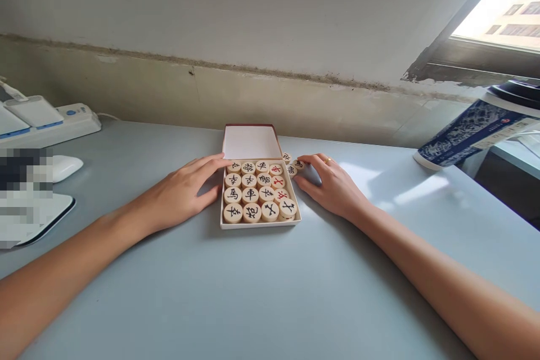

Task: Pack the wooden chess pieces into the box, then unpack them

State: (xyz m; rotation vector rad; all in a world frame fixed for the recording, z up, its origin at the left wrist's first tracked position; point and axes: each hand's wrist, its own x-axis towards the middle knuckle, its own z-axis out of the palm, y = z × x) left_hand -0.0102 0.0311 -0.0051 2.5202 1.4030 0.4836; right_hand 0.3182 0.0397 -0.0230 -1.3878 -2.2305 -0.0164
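A shallow white-walled box (259, 226) sits on the desk with its lid (252, 143) tipped back behind it. Round xiangqi pieces fill it in rows, most with black characters and several with red; one piece (288, 207) at the front right lies on top of another. My left hand (179, 191) rests against the box's left side, thumb and fingers spread apart. Just right of the box, my right hand (333, 183) has thumb and fingertips around a black-marked xiangqi piece (299, 163). Two loose pieces, one behind (287, 156) and one in front (291, 170), lie beside it.
A power strip (78, 118) with plugged-in chargers lies at the far left, near a white mouse (67, 169) and a partly blurred pale object (46, 216). A tall blue-and-white cup (459, 124) stands at the right desk edge. The wall (253, 90) borders the desk's back.
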